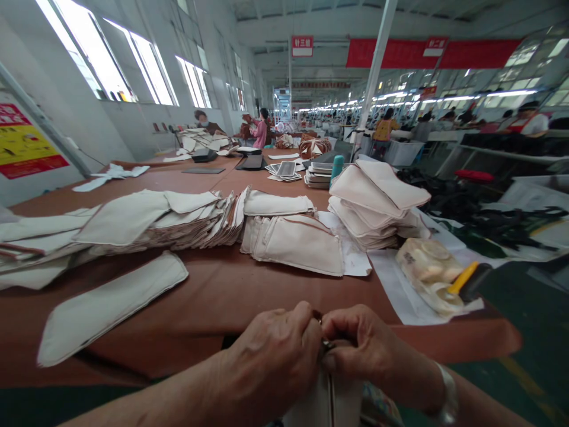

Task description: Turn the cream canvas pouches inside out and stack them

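Just past the table's front edge, my left hand (278,350) and my right hand (371,350) meet, both closed in a pinch. Between them is the upper end of a white zippered piece (317,400), with a dark line running down its middle. A small shiny metal bit, which looks like a zipper slider (328,344), shows at my right thumb and fingers. My left fingers hide most of their grip. Beyond my left arm, a single white panel (113,305) lies flat near the table edge. Ahead of my hands lies a pile of stitched white panels (302,246).
A long row of overlapping white panels (128,219) spans the left of the brown table (213,290). At right stand a stack of white pieces (377,190), a teal thread cone (336,169), a plastic-wrapped bundle (427,264) and a yellow-and-black handled tool (464,279). Several people work farther back.
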Tool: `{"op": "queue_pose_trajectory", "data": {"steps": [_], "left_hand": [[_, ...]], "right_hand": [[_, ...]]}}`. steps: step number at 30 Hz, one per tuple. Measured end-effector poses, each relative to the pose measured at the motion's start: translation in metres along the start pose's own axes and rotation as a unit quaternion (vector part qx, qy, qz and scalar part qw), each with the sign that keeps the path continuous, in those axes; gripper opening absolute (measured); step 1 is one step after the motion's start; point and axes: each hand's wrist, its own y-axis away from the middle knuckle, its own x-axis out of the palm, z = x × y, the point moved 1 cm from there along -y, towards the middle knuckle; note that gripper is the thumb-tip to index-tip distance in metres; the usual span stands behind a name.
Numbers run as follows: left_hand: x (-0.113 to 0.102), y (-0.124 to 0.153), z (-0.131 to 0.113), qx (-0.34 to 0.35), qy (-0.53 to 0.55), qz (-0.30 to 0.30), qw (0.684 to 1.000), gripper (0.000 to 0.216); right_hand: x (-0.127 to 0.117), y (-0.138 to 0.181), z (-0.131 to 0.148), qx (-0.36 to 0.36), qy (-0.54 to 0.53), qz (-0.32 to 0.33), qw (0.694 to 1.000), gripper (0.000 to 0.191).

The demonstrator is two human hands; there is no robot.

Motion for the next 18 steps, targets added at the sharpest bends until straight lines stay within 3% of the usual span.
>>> {"op": "queue_pose_trajectory", "data": {"steps": [3,6,9,12,15,18], "left_hand": [[-0.006,-0.007,0.005,-0.035,0.048,0.022,0.998,0.01],[-0.011,-0.014,0.014,-0.085,0.201,0.02,0.976,0.009],[-0.01,-0.017,0.023,-0.139,0.405,0.059,0.902,0.008],[-0.005,-0.017,0.027,-0.195,0.529,0.1,0.82,0.005],[0.0,-0.016,0.029,-0.219,0.593,0.104,0.768,0.005],[0.002,-0.016,0.029,-0.231,0.629,0.094,0.736,0.006]], "right_hand": [[0.004,0.001,0.002,-0.012,0.098,-0.01,0.995,0.006],[0.004,0.003,0.003,0.002,0.125,-0.019,0.992,0.008],[0.001,0.006,0.003,-0.01,0.056,-0.004,0.998,0.007],[-0.003,0.01,0.001,-0.043,0.021,-0.019,0.999,0.017],[-0.005,0.013,-0.003,-0.05,0.046,-0.036,0.997,0.009],[-0.006,0.012,-0.006,-0.044,0.052,-0.03,0.997,0.016]]}}
